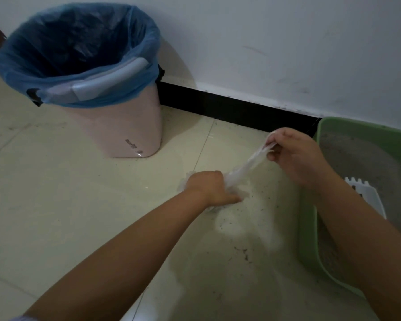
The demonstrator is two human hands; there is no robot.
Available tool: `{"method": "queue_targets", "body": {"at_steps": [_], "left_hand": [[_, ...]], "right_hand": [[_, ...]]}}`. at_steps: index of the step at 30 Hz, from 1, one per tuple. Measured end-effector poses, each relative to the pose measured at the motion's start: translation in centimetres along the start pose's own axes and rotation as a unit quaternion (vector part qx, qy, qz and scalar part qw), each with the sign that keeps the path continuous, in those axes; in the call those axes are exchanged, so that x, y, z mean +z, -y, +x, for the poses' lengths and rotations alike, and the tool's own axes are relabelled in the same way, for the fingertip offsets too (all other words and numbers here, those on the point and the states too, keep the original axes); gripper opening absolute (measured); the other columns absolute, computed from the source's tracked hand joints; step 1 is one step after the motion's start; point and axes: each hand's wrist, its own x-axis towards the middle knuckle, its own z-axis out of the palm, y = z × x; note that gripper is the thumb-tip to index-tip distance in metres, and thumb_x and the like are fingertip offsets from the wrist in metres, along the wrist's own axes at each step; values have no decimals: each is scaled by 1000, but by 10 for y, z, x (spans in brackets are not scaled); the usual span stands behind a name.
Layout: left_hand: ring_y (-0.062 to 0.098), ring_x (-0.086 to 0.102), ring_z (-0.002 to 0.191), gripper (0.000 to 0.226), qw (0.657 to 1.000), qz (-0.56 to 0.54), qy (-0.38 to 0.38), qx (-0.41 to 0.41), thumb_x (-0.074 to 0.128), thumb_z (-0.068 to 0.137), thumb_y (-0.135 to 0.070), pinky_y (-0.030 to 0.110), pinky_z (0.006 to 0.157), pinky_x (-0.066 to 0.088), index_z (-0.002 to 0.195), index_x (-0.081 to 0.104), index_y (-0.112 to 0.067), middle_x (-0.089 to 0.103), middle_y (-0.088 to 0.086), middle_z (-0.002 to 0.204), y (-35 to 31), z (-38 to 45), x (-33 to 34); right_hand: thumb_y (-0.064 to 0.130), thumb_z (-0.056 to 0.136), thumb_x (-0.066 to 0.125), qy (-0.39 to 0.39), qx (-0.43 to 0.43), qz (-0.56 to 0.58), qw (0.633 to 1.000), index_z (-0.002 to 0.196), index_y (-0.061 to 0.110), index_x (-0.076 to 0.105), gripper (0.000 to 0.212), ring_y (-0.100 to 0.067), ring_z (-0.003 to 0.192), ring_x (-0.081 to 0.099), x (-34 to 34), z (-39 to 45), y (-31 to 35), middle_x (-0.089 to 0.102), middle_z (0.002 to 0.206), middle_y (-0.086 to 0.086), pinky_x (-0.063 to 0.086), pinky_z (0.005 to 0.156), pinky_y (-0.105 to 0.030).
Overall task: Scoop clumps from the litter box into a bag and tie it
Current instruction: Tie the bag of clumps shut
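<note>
A thin clear plastic bag (245, 166) lies on the tiled floor in the middle of the view, its neck pulled taut into a twisted strand. My left hand (210, 187) presses down on the bag's body and grips the base of the strand. My right hand (292, 150) pinches the strand's upper end, lifted up and to the right. The green litter box (310, 232) with grey litter stands at the right, partly behind my right forearm. A white slotted scoop (366, 193) rests inside it.
A pink bin (116, 126) lined with a blue bag (79, 52) stands at the upper left by the white wall. A black skirting board (229, 110) runs along the wall. Litter grains are scattered on the floor tiles (79, 205) near the box.
</note>
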Motion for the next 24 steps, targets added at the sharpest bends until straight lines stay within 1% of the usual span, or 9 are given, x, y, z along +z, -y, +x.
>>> {"method": "queue_targets", "body": {"at_steps": [3,5,7,9,11,13,15,18,24], "left_hand": [[24,59,94,56,999,-6,9,-32,30,97,-51,33,81,43,108,61,-6,63,9,97,-10,5,1],[28,60,101,54,996,-72,-10,-45,24,101,-41,31,83,42,109,62,-3,64,13,108,-10,8,2],[31,61,97,54,987,-156,-23,-25,24,101,-39,30,79,43,106,63,-2,64,16,107,-3,6,3],[29,60,89,50,973,-230,-30,-11,29,101,-34,31,81,44,101,65,1,65,18,102,6,6,3],[23,54,79,45,962,-273,-22,2,34,101,-28,27,74,41,96,67,1,62,14,89,12,7,1],[18,51,64,37,948,-318,-2,16,38,100,-25,25,61,38,86,65,-3,56,9,72,16,4,-2],[8,46,45,37,908,-417,41,25,38,100,-20,19,50,36,74,60,-8,52,1,53,25,-3,-3],[0,45,40,37,853,-512,80,68,36,99,-11,10,46,38,69,58,-10,54,-8,43,42,-16,0],[-4,53,52,34,873,-479,31,85,45,94,-3,7,59,43,67,62,-15,60,-13,51,50,-23,0]], "right_hand": [[-2,95,32,-3,5,35,999,56,20,69,58,-4,57,62,3,3,0,65,56,9,50,54,-16],[1,96,34,-29,35,47,998,91,11,67,35,-12,76,65,3,5,-6,70,78,3,52,69,-23],[8,97,38,-30,81,-90,992,131,5,43,35,-21,105,57,-1,2,-16,60,117,-7,45,87,-28],[14,96,45,75,120,-317,938,142,10,30,49,-23,121,48,0,-5,-30,48,135,-7,39,97,-29],[20,96,44,187,114,-510,832,135,9,42,40,-20,107,54,6,-13,-39,56,118,-8,40,84,-20],[23,99,36,217,76,-594,771,109,3,58,32,-15,74,48,16,-16,-39,53,86,-5,34,62,-21],[24,100,32,212,50,-614,758,87,7,54,31,-12,60,38,20,-16,-29,43,67,1,29,55,-18],[24,100,32,227,14,-614,755,78,12,47,29,-7,57,35,19,-23,-14,38,62,7,28,56,-15],[22,99,36,277,24,-557,783,60,29,39,39,-5,53,36,18,-47,-7,39,59,9,32,56,-16]]}}
